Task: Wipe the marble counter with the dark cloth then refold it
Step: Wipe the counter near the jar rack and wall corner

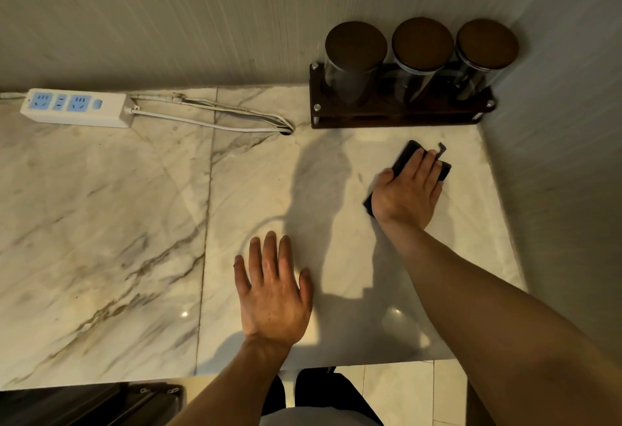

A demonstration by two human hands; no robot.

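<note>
Nearest us is our own right forearm (471,291), crossing from five o'clock toward one o'clock, and beneath everything lies the largest thing in view, the marble counter (101,206), veined and glossy, running from nine o'clock to the wall corner at two o'clock. At twelve to one o'clock stands a dark wooden rack (397,116) holding three lidded jars (420,52); at ten o'clock a white power strip (74,107) trails its cables (215,119) to a hole in the stone. Our left hand (274,294) lies flat at six o'clock, fingers spread, holding nothing. Our right hand (409,190), at two o'clock, presses palm-down on the dark cloth (405,156), fingers close together and laid along it, thumb at its left edge; it is a pressing hold, not a pinch. The cloth lies folded under that hand, its long axis running from seven toward one o'clock, near the rack but apart from it. We judge the wiping is under way and the refold not begun; the unwiped stone lies mostly toward nine o'clock, so the right hand, already on the cloth, would sweep that way
</note>
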